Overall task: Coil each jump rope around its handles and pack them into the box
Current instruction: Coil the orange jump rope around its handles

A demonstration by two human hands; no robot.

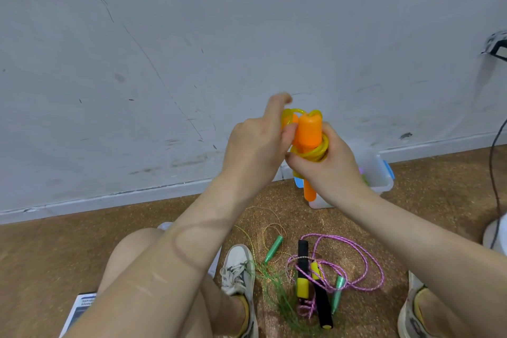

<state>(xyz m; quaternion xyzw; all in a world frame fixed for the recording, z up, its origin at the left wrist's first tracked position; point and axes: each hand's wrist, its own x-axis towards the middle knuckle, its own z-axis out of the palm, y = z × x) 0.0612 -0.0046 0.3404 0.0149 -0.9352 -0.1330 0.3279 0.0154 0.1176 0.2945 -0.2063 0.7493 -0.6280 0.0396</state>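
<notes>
A scuffed pale wall (164,49) meets the speckled brown floor (55,250) at a white baseboard (96,197). A printed booklet (82,307) lies at the floor's lower left; a black cable (492,162) drops along its right edge onto a white base (498,230).

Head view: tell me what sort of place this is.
Probably a bare indoor room, with work done at floor level: a scuffed white wall with a baseboard, a brown speckled floor strewn with jump ropes, and a clear plastic box.

Three jump ropes (310,132), one box (382,173), two hands (255,151), two shoes (238,269)
</notes>
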